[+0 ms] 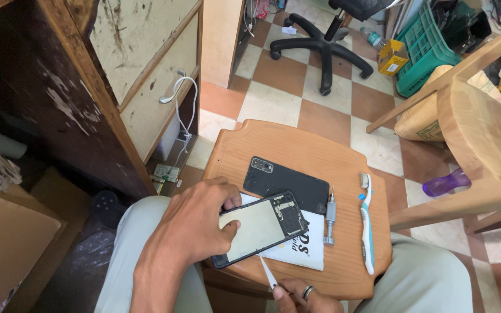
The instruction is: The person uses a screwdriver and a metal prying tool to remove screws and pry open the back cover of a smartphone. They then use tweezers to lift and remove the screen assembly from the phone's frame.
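Observation:
My left hand (pixel 195 223) grips the left end of an opened phone (pixel 265 225) whose back is off, showing a pale battery and circuit boards. The phone rests tilted over a white paper packet (pixel 302 252) on a small wooden stool (pixel 297 148). My right hand (pixel 302 295), with a ring on one finger, pinches a thin white pry tool (pixel 268 272) whose tip reaches the phone's lower edge. The black back cover (pixel 288 182) lies just beyond the phone.
A small metal screwdriver (pixel 330 217) and a white-and-blue toothbrush (pixel 366 223) lie on the stool's right side. A wooden cabinet (pixel 117 75) stands left, a wooden chair (pixel 482 133) right, a purple bottle (pixel 445 184) under it, an office chair base (pixel 320 46) and green crate (pixel 427 49) beyond.

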